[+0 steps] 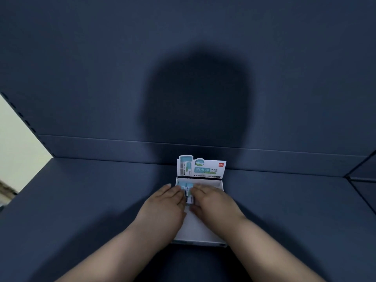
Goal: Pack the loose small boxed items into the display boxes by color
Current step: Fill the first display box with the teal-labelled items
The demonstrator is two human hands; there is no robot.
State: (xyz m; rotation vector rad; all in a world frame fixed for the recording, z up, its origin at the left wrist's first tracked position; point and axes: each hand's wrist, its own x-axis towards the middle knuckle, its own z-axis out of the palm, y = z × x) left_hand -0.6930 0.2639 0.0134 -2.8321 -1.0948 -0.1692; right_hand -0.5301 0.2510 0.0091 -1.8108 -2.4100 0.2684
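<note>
A white display box with a teal-printed header card stands on the dark blue shelf, and the light-blue small boxed items sit in its far-left corner, just below the card. Their long axes seem to run from the box's front towards its back. Both hands reach into the box from its near side. The left hand lies against the items' left side with its fingers stretched out and flat. The right hand covers their right side, its fingers extended over them and its thumb near their near end, but I cannot tell whether it pinches one. The items lie between the two hands, so either is equally near. The next move is probably sliding them square into that corner.
</note>
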